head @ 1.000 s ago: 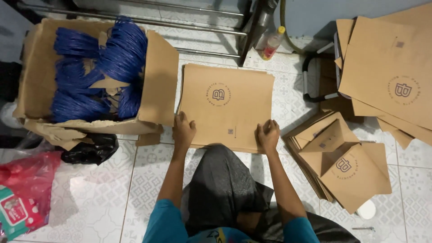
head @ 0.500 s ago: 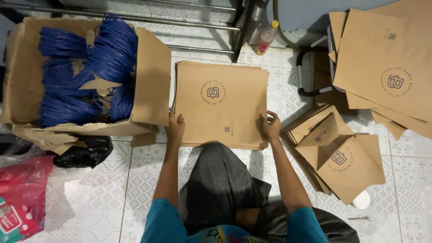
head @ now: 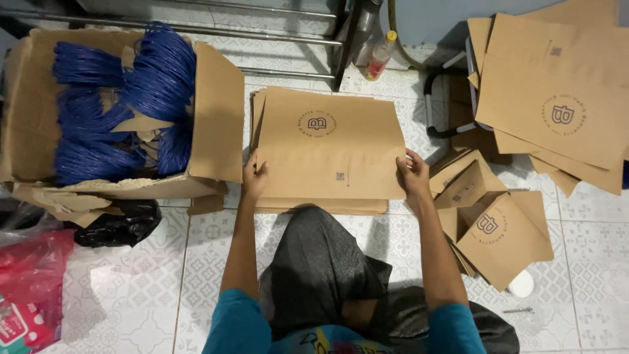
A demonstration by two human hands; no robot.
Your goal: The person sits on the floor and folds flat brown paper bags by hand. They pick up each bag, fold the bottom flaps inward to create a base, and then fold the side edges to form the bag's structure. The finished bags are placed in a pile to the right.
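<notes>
Overhead view of a seated person squaring a stack of flat brown paper bags (head: 327, 147) on the tiled floor (head: 144, 295). The left hand (head: 254, 177) grips the stack's lower left edge, fingers curled over the top sheet; the right hand (head: 414, 174) pinches the lower right edge, thumb on top and fingers wrapped under. Both hands are thus closed on the same stack, which lies directly ahead of the knees, between the open cardboard box (head: 216, 124) and the smaller heap of folded bags (head: 498, 229).

Compared with the views one second and half a second earlier, the hands sit further apart: they have slid from the stack's near edge out to its two lower corners, and the top sheet now lies more nearly flush with those beneath, though a few edges still peek out along the left and bottom. The stack reads as gathered and held at both sides rather than merely pressed flat.

Surroundings: the box holds bundles of blue cord handles (head: 124, 98); a larger fan of flat bags (head: 557, 98) occupies the upper right; a red plastic bag (head: 29, 282) lies at lower left, and a small bottle (head: 380, 56) stands by the wall.
</notes>
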